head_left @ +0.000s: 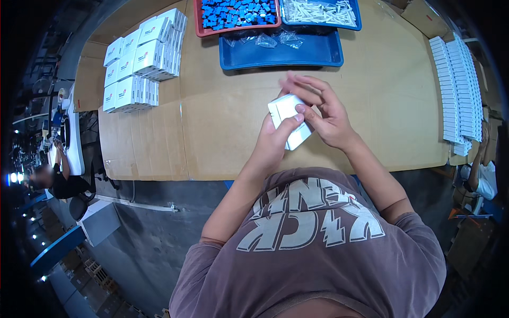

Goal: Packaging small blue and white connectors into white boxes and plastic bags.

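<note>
**Small white box [282, 108] sitting between left hand [273, 139] and right hand [332, 121] over a cardboard-covered table [222, 119]**

The left hand is grasping the box from its left side, its thumb pressing on the top face. The right thumb is resting on the box as well, while the right fingers are arching loosely beyond its far edge, partly blurred; whether that hand is also gripping, I cannot tell. The box is tilting slightly above the near middle of the table.

Farther off, a blue tray [281, 56] is holding clear plastic bags [266, 41]. Beyond it, a red tray [212, 32] is carrying blue pieces [238, 13], and just right of that, a second blue tray [359, 22] is carrying white pieces [321, 11]. Stacked white cartons [143, 58] are standing far left; long white stacks [456, 90] are standing far right.
</note>
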Tool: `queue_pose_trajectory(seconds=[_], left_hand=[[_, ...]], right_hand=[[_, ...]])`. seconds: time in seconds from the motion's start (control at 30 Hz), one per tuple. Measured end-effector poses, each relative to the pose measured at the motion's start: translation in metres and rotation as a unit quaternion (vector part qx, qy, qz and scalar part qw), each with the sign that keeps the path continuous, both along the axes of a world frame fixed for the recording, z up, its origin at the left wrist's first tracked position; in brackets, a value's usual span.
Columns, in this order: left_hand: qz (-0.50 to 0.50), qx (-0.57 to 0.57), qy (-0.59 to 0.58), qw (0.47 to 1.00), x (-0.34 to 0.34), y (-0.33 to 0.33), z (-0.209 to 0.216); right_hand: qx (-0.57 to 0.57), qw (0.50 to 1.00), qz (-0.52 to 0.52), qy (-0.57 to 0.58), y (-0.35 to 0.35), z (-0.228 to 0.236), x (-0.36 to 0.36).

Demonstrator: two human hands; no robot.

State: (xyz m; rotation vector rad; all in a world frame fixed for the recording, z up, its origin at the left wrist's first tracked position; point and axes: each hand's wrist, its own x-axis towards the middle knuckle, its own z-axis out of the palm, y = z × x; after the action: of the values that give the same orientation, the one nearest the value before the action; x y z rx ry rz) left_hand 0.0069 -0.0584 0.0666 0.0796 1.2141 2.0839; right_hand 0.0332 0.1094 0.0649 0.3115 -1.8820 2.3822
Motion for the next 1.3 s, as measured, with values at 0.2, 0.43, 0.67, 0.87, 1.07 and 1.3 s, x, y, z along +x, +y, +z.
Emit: queue_pose_trajectory(seconds=[0.2, 0.43, 0.67, 0.87, 1.07, 1.3], left_hand=[[0.057, 0.0, 0.074, 0.996, 0.001, 0.001, 0.021], [0.046, -0.052, 0.152, 0.986, 0.012, -0.003, 0.022], [0.033, -0.107, 0.245, 0.963, 0.011, -0.005, 0.02], [0.064, -0.035, 0.201, 0.977, 0.015, -0.002, 0.028], [0.037, -0.07, 0.246, 0.966, 0.014, -0.005, 0.022], [0.078, -0.104, 0.279, 0.951, 0.008, -0.005, 0.013]], right_hand=[[0.052, 0.991, -0.119, -0.021, 0.014, -0.001, -0.003], [-0.02, 0.989, -0.04, -0.138, 0.021, 0.008, 0.008], [-0.034, 0.994, -0.017, -0.103, 0.024, 0.008, 0.008], [-0.039, 0.995, -0.005, -0.087, 0.03, 0.012, 0.007], [-0.026, 0.998, 0.006, -0.061, 0.039, 0.001, 0.01], [-0.097, 0.988, -0.048, -0.111, 0.015, 0.016, 0.005]])
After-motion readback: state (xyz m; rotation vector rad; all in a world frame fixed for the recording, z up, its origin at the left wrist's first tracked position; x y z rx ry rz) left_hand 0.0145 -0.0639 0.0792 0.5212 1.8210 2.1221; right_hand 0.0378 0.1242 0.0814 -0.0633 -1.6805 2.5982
